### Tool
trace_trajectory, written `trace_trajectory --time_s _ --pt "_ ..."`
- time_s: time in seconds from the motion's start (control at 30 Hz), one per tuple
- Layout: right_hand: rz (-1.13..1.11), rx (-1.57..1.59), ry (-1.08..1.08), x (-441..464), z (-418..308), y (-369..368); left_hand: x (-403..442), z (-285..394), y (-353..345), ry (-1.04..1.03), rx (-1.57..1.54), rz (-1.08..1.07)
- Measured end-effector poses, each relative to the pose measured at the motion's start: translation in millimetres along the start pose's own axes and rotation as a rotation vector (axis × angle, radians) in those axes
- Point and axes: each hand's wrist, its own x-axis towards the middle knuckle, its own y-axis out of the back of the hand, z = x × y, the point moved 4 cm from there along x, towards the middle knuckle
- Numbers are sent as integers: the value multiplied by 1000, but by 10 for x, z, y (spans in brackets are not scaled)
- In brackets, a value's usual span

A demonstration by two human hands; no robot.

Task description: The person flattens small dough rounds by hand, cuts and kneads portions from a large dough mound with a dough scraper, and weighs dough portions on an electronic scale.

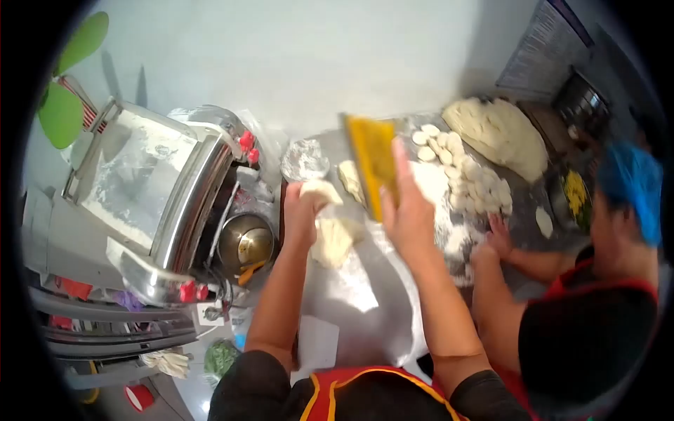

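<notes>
A pale piece of dough (pixel 321 192) is held in my left hand (pixel 300 217), whose fingers close round its near end above the metal worktop. My right hand (pixel 408 219) grips a yellow flat blade (pixel 375 151), tilted up with its lower corner toward the worktop; motion blurs it, and its exact kind is unclear. Below my left hand lies another soft lump of dough (pixel 333 242) beside loose flour. Partly behind the yellow blade is a smaller dough strip (pixel 349 179).
A steel dough-rolling machine (pixel 189 203) stands at left, with a metal pot (pixel 246 242) beside it. Right of my hands are many small dough rounds (pixel 470 182) and a large dough mass (pixel 498 133). A co-worker's hands (pixel 495 242) work close to my right arm.
</notes>
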Motion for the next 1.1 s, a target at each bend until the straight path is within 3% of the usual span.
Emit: trace_trajectory --time_s 0.17,0.23,0.3,0.33,0.43,0.47,0.53,0.6,0.63,0.73,0.8,0.9,0.97,1.0,1.03,1.1 --pt "-213 48 224 -1348 -1027 759 -1547 -497 326 389 -4 -152" --pt "-316 51 204 -1866 -1212 1143 -2128 -1018 654 636 -176 -507" --pt "-424 64 120 -2325 -1416 1590 -2765 -1359 828 820 -159 -786" --pt "-414 52 94 -2561 -1498 1789 -3221 -1025 522 935 -7 -598" --pt "-528 94 -140 -3187 -1728 2551 -3921 -1493 366 533 209 -1347" --pt "-468 35 -217 -3382 -1805 2824 -4318 -1133 -36 667 192 -1298" --pt "-371 -66 -352 -3831 -1980 3371 -4725 -1570 40 1010 308 -1201" --pt "-177 -114 -473 -4392 -2150 3946 -5026 -1887 -154 1085 542 -1153" --pt "-71 -144 -528 -4684 -2221 4228 -5232 -1979 -353 1301 462 -992" --pt "57 -215 -916 -5842 -2467 5045 -6010 -2109 -1117 1249 667 -1263" --pt "257 -400 -1001 -6649 -2609 5453 -6651 -2513 -1438 1227 824 -1371" --pt "536 -536 -1137 -7648 -2825 5877 -7805 -3093 -1899 1491 747 -1488" --pt "624 -623 -1244 -8121 -2943 6177 -8544 -3181 -2383 1611 685 -1504" --pt "640 -668 -1300 -8317 -2954 6296 -8829 -3256 -2609 1618 674 -1412" --pt "662 -707 -1353 -8501 -2923 6393 -9022 -3342 -2785 1616 671 -1318" --pt "616 -755 -1441 -8895 -2729 6592 -9273 -3567 -3102 1680 481 -1339"
